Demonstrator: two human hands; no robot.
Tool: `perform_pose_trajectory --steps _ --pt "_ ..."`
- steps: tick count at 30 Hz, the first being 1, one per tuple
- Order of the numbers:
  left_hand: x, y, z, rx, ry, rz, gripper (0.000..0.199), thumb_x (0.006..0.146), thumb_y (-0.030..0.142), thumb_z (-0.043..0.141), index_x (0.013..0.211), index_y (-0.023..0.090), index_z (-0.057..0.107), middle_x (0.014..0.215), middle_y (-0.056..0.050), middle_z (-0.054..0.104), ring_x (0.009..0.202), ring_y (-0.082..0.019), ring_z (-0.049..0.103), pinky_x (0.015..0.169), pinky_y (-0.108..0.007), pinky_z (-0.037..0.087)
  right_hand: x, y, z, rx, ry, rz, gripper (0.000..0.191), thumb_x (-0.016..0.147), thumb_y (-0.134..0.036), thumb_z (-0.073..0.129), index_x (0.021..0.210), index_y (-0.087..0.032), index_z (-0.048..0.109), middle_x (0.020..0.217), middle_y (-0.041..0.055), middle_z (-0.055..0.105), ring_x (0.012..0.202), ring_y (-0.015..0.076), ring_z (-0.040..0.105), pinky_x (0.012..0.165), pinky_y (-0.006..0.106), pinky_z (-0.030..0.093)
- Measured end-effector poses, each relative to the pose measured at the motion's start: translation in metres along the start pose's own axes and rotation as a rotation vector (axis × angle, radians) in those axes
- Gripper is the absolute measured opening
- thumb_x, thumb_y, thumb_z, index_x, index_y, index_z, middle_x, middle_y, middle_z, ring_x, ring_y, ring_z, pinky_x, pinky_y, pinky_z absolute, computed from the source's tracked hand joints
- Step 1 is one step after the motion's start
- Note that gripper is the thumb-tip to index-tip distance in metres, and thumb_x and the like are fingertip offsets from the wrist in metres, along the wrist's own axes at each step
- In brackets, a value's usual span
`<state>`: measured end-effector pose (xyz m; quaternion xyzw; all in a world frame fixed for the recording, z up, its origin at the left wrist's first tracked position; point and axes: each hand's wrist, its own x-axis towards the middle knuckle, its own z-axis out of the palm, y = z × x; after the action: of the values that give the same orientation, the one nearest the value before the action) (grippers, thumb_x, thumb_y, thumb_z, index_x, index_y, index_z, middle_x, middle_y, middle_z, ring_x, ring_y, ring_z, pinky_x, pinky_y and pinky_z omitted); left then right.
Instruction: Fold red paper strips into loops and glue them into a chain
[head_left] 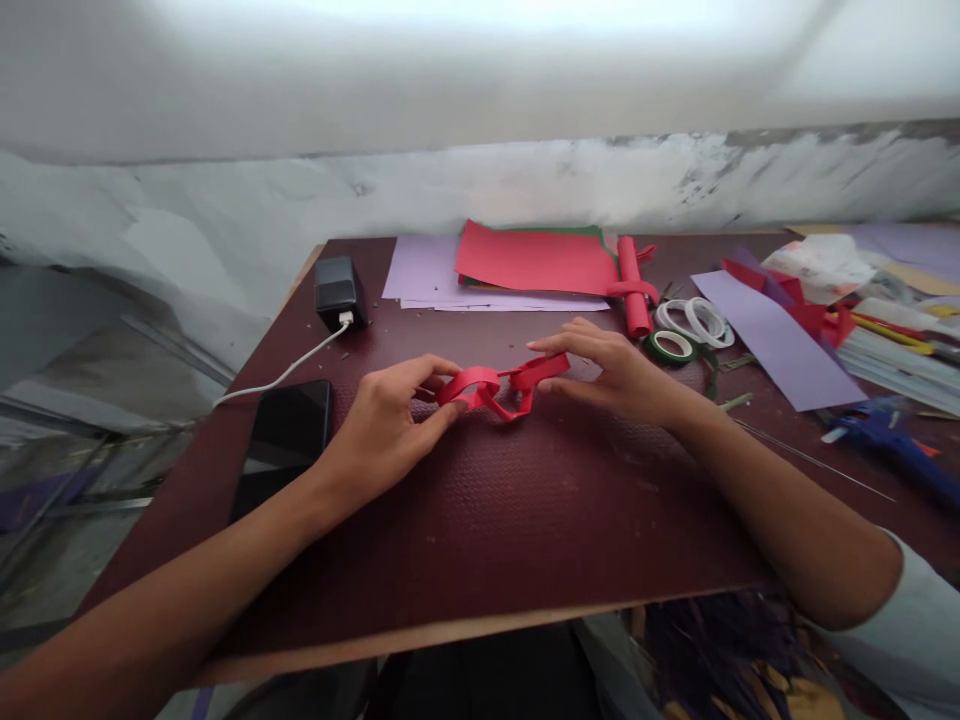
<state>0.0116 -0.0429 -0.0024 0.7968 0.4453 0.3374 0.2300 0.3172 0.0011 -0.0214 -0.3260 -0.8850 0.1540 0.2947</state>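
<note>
Looped red paper strip (477,378) held above dark red textured worktop (510,520), between both hands.

Left-hand loop pinched between thumb and fingers of left hand (409,410); right-hand end gripped between thumb and fingers of right hand (589,372), hand slightly spread. Contact with worktop: cannot tell. Black glossy phone (289,430) placed near left forearm; black box-shaped charger (336,288) with white cable (289,375) plugged in, beyond phone. Red paper sheet (536,262) stacked over pale purple sheets (420,270) at far edge. Rolled red paper tube (632,285) laid beside stack, green tape roll (670,347) just beside tube.
</note>
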Motion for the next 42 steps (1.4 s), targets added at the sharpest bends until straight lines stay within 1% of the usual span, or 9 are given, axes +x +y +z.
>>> perform_pose_trajectory --steps 3,8,14,19,22,25,29,35,42 --pt "0.0 -0.002 -0.001 -0.008 -0.037 0.007 0.018 0.095 0.033 0.073 0.105 0.019 0.074 0.099 -0.005 0.08 0.088 -0.02 0.075 0.074 -0.03 0.06 0.0 -0.001 -0.006 0.035 -0.079 0.037 0.043 0.097 -0.041 0.074 0.137 -0.025 0.069 0.114 0.0088 0.068 0.104 0.024 0.064 0.093 0.043 0.055" --pt "-0.001 -0.011 -0.003 0.09 -0.096 0.112 0.008 0.094 0.02 0.068 0.101 0.02 0.072 0.097 -0.004 0.078 0.087 -0.02 0.072 0.079 -0.035 0.056 0.0 -0.007 -0.013 0.214 -0.163 0.066 0.052 0.088 -0.048 0.084 0.133 -0.025 0.071 0.115 0.0071 0.064 0.097 0.0201 0.065 0.087 0.038 0.058" --pt "0.001 -0.012 -0.006 0.104 -0.173 0.108 0.011 0.095 0.016 0.065 0.104 0.019 0.071 0.101 -0.004 0.077 0.09 -0.021 0.071 0.08 -0.036 0.053 -0.002 0.001 -0.011 0.271 -0.08 0.071 0.039 0.086 -0.046 0.085 0.119 -0.027 0.077 0.138 0.0106 0.061 0.134 0.0277 0.059 0.116 0.052 0.047" --pt "0.002 -0.01 -0.005 0.11 -0.237 0.107 0.021 0.092 0.035 0.079 0.104 0.019 0.072 0.098 -0.004 0.075 0.087 -0.022 0.069 0.077 -0.035 0.051 -0.002 0.001 -0.007 0.262 -0.202 0.137 0.036 0.085 -0.049 0.085 0.111 -0.024 0.077 0.144 0.0126 0.062 0.14 0.0306 0.056 0.12 0.057 0.042" --pt "0.001 -0.009 -0.004 0.083 -0.271 0.099 0.027 0.096 0.044 0.076 0.093 0.018 0.071 0.096 -0.004 0.071 0.084 -0.02 0.066 0.076 -0.034 0.05 -0.002 -0.003 -0.002 0.265 -0.217 0.176 0.056 0.081 -0.049 0.089 0.128 -0.026 0.07 0.143 0.0118 0.065 0.137 0.031 0.057 0.12 0.057 0.042" --pt "0.0 -0.009 -0.003 0.076 -0.278 0.108 0.026 0.1 0.04 0.071 0.087 0.018 0.068 0.1 -0.004 0.067 0.085 -0.018 0.065 0.078 -0.034 0.051 -0.001 -0.004 0.005 0.27 -0.212 0.182 0.08 0.081 -0.049 0.089 0.151 -0.029 0.055 0.143 0.0114 0.065 0.136 0.0321 0.058 0.119 0.058 0.042" --pt "-0.001 -0.012 -0.001 0.071 -0.226 0.146 0.019 0.097 0.035 0.074 0.105 0.018 0.069 0.12 -0.008 0.066 0.104 -0.021 0.069 0.092 -0.036 0.056 -0.001 -0.003 0.01 0.224 -0.191 0.123 0.081 0.086 -0.047 0.085 0.157 -0.029 0.05 0.133 0.0109 0.068 0.126 0.0309 0.061 0.113 0.057 0.046" --pt "-0.004 -0.019 0.005 0.024 -0.17 0.099 0.067 0.089 0.024 0.078 0.148 0.018 0.046 0.132 -0.014 0.069 0.116 -0.025 0.071 0.1 -0.041 0.06 -0.001 -0.006 0.011 0.099 -0.147 0.059 0.071 0.089 -0.045 0.082 0.152 -0.026 0.056 0.129 0.0118 0.061 0.119 0.029 0.061 0.108 0.053 0.048" --pt "-0.007 -0.018 0.009 0.075 -0.192 0.118 0.081 0.088 0.018 0.077 0.159 0.018 0.038 0.128 -0.014 0.069 0.116 -0.026 0.07 0.105 -0.046 0.057 0.002 -0.016 0.013 -0.034 -0.207 0.088 0.062 0.087 -0.046 0.084 0.14 -0.021 0.064 0.126 0.0137 0.061 0.116 0.032 0.061 0.105 0.056 0.044"
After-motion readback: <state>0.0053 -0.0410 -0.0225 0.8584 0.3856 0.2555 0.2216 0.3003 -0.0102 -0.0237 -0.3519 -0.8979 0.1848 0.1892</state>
